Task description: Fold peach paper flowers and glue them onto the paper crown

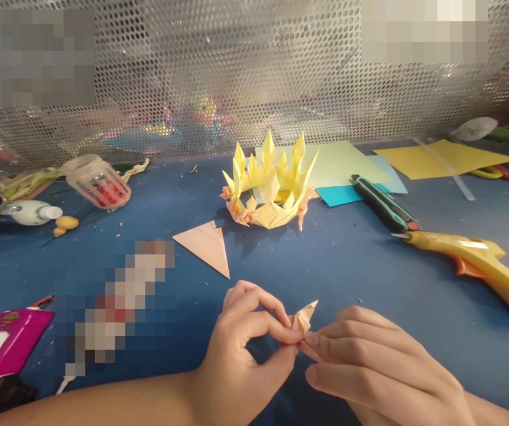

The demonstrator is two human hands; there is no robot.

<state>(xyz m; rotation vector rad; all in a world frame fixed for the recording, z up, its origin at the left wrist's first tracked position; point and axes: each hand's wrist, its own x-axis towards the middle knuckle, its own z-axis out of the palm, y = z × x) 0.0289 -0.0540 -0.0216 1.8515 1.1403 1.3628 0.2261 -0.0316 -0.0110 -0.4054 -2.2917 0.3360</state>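
Note:
Between my two hands is a small folded piece of peach paper (304,318) with a pointed tip sticking up. My left hand (249,343) pinches it with thumb and fingers from the left. On the right, my right hand (369,361) closes its fingertips on the paper's lower edge. Beyond them stands a yellow folded-paper crown (271,213) with tall points and peach paper flowers around its base. A flat peach paper triangle (207,248) lies just past my left hand.
To the right lie a yellow glue gun (462,248), a green cutter knife (382,204) and yellow paper (444,158). On the left are a plastic jar (97,180), a white bottle (30,212) and a magenta object (19,337). A perforated metal panel (254,71) rises behind.

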